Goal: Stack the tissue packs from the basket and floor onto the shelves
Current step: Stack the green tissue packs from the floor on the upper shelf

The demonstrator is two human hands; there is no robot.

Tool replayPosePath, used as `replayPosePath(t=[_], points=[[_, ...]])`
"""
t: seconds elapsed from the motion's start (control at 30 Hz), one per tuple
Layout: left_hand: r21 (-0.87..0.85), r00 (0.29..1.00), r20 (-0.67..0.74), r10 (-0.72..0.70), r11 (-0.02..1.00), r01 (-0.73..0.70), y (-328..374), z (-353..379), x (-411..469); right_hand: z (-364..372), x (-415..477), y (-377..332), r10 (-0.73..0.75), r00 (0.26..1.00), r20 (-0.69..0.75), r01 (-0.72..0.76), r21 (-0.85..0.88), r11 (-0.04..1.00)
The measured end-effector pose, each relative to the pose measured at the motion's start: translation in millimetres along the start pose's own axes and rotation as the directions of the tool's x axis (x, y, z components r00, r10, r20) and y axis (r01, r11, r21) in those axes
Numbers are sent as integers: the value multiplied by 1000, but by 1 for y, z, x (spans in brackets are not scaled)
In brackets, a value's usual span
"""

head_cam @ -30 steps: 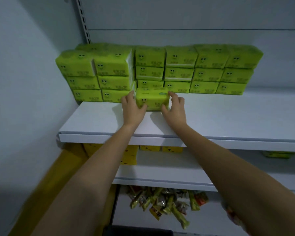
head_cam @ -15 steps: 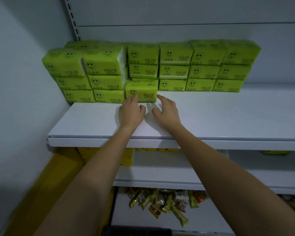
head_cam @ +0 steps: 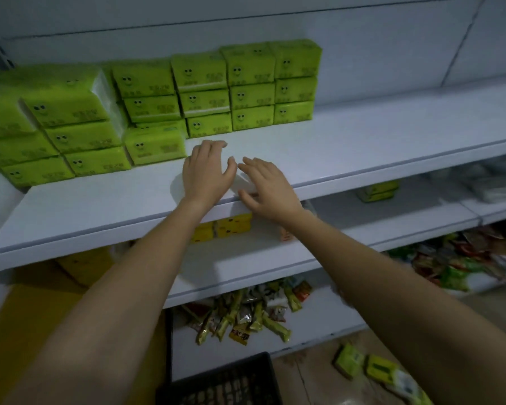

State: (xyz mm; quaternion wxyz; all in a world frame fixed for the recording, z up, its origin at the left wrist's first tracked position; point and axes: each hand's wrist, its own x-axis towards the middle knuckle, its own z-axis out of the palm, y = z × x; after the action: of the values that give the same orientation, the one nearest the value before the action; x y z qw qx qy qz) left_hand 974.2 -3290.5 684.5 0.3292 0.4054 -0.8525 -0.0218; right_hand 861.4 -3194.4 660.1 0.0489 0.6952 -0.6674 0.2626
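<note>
The left hand (head_cam: 206,171) and right hand (head_cam: 268,188) have let go of the green tissue pack (head_cam: 155,146) on the shelf (head_cam: 362,141) and hover spread and empty beside it, with snack bags (head_cam: 246,314) and a basket (head_cam: 225,381) below the shelf.

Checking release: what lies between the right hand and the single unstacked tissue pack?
The left hand, open, lies between right hand and that tissue pack; head view.
</note>
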Motion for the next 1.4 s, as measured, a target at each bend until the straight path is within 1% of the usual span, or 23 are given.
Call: replayPosePath(t=[0.03,0.1,0.17,0.23,0.3,0.37,0.43,0.6,0.63,0.7,0.8,0.9,0.97,1.03,1.07,1.1,1.2,1.27,1.3,1.37,1.4], points=[[-2,999,33,43,999,-43,19,7,-2,-8,-16,13,22,1000,17,-21,-38,999],[-6,986,109,126,992,-126,56,23,-8,-27,-54,40,111,993,29,-108,-90,990],[-34,954,179,241,971,-238,97,39,-21,-44,-101,64,217,976,7,-215,-109,970],[-84,887,244,391,920,-383,144,57,-39,-61,-156,88,323,946,-27,-324,-125,938],[-142,816,298,495,869,-475,196,78,-68,-75,-218,112,414,909,-42,-416,-143,898],[-223,757,352,550,835,-503,248,100,-107,-88,-281,131,504,862,-62,-506,-161,847],[-296,686,398,609,793,-532,298,120,-152,-100,-345,144,605,793,-73,-608,-164,777],[-366,464,589,661,731,-576,395,178,-275,-107,-507,163,790,599,-129,-801,-102,590],[-387,427,618,660,728,-566,408,191,-302,-102,-538,164,822,553,-133,-833,-67,549],[-420,351,695,627,750,-511,427,215,-356,-85,-599,160,895,432,-111,-900,1,435],[-452,198,803,562,792,-411,435,257,-440,-41,-687,148,972,231,-40,-969,80,234],[-476,56,854,517,820,-318,424,320,-527,36,-771,136,996,58,63,-994,100,52],[-412,-44,909,415,876,-250,414,362,-584,99,-822,136,989,-52,141,-994,92,-66],[-376,-159,924,347,899,-224,397,415,-646,161,-868,143,969,-155,192,-982,75,-172],[-370,-201,923,329,904,-216,391,440,-675,193,-892,148,956,-197,218,-977,38,-210],[-366,-233,919,318,907,-207,382,467,-704,224,-916,153,932,-241,270,-965,34,-259],[-320,-319,912,258,934,-160,360,544,-786,309,-984,169,883,-350,313,-918,72,-390],[-308,-357,904,234,937,-164,348,587,-836,357,-1025,181,866,-394,308,-898,70,-434],[-294,-371,900,227,946,-135,345,602,-857,377,-1044,186,855,-418,307,-887,64,-457],[-280,-394,875,281,958,61,339,626,-895,409,-1074,198,832,-472,291,-857,69,-510],[-274,-392,865,313,949,155,335,640,-915,423,-1087,203,824,-488,287,-844,87,-530]])
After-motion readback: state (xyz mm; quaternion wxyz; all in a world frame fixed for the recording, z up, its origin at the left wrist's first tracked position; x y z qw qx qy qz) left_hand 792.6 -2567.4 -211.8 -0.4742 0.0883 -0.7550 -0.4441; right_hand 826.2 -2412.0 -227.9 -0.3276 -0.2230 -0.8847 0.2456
